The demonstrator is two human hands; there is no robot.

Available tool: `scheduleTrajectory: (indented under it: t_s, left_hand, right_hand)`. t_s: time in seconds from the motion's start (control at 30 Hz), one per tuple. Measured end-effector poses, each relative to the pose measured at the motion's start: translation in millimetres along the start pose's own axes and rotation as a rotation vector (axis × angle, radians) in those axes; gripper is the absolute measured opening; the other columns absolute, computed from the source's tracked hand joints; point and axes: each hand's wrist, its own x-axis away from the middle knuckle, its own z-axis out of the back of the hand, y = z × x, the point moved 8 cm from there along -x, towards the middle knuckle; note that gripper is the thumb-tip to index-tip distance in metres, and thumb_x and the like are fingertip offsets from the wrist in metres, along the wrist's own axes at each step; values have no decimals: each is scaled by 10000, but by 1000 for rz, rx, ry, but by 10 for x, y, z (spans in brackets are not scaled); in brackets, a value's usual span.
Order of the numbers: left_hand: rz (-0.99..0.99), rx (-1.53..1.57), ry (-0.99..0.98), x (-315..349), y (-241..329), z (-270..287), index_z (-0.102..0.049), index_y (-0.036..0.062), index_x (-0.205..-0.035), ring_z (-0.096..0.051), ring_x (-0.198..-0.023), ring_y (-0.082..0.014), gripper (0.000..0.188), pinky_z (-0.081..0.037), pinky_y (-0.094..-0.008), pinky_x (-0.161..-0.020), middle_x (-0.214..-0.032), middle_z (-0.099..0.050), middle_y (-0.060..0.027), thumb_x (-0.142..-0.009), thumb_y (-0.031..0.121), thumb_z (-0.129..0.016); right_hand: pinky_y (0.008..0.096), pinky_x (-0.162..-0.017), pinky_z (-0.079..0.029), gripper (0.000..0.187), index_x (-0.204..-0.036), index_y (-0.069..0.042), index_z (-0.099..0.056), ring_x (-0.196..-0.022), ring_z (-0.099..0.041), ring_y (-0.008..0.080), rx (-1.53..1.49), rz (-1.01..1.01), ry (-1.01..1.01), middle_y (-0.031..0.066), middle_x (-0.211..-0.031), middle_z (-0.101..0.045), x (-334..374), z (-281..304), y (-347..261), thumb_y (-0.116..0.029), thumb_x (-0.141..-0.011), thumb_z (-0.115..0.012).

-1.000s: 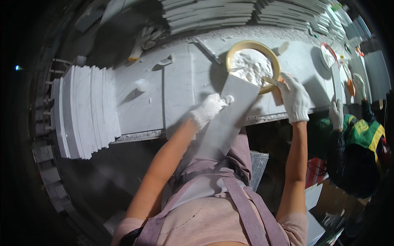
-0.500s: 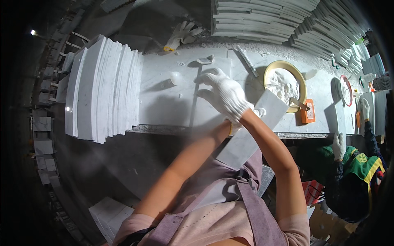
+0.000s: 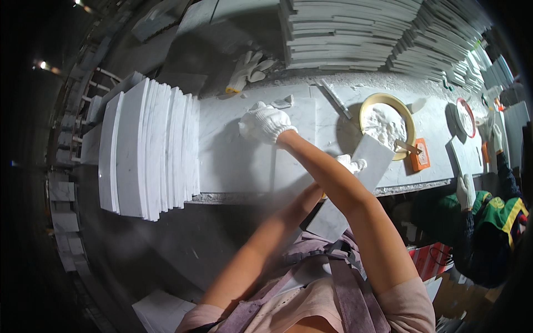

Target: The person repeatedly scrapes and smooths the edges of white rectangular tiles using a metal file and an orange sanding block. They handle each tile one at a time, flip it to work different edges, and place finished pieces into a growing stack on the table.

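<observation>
My arms cross, the right above the left. My left hand (image 3: 350, 164), in a white knit glove, grips a grey-veined marble tile (image 3: 375, 158) by its side edge; the tile slants over the bench's front edge toward my apron. Reaching left, my gloved right hand (image 3: 267, 123) has its fingers curled down near the bench top. What lies under those fingers is hidden. A small pale piece (image 3: 283, 102) lies just behind that hand. To the right, a yellow bowl (image 3: 411, 125) holds white paste, with a putty knife (image 3: 409, 147) leaning on its rim beside an orange block (image 3: 421, 155).
Upright marble tiles (image 3: 150, 150) stand at the bench's left end. More tile stacks (image 3: 338, 33) rise behind. Loose gloves (image 3: 250, 72) and a pale flat strip (image 3: 335, 99) lie toward the back. At right, a co-worker's gloved hand (image 3: 465, 191) holds another tile (image 3: 462, 158).
My right hand has moved left from above the left wrist, closing its spread fingers, and now covers where a small white cup-like piece stood. My left hand still holds the tile.
</observation>
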Motion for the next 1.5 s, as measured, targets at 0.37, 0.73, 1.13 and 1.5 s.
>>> scheduleTrajectory:
  t_s: [0.37,0.73,1.13,1.5]
  left_hand:
    - [-56,21,29,-243,-203,-12,-697,-33,-1142,-664,-950,-142,290,-534,-318,-826,-1044,-725,-86,-1056,236,-634]
    - [96,349,172,24,-323,8,-651,-35,-1126,-667,-951,-151,237,-565,-318,-822,-1074,-698,-104,-1041,186,-653]
    - [47,370,299,161,-727,236,-664,-3,-1139,-454,-772,-89,574,-418,-296,-667,-872,-550,7,-957,535,-748]
    - [54,248,323,245,-601,247,-651,-47,-1194,-493,-841,-125,666,-459,-320,-746,-949,-593,-42,-954,569,-734]
  right_hand:
    - [363,-938,-570,454,-1278,-41,-614,-1134,-689,233,-1071,-80,276,150,-1272,-662,2040,666,701,-263,-923,-792]
    - [283,-752,-601,649,-1513,31,-505,-989,-714,209,-1151,-414,679,151,-1315,-654,3817,610,1920,-254,-979,-738]
    - [256,-635,-542,509,-1390,-13,-652,-828,-698,117,-1070,-459,485,61,-1043,-734,3213,552,2062,-329,-1000,-733]
    - [253,-622,-540,504,-1362,-23,-677,-773,-692,117,-950,-464,418,70,-1003,-736,3013,588,2111,-376,-1004,-714]
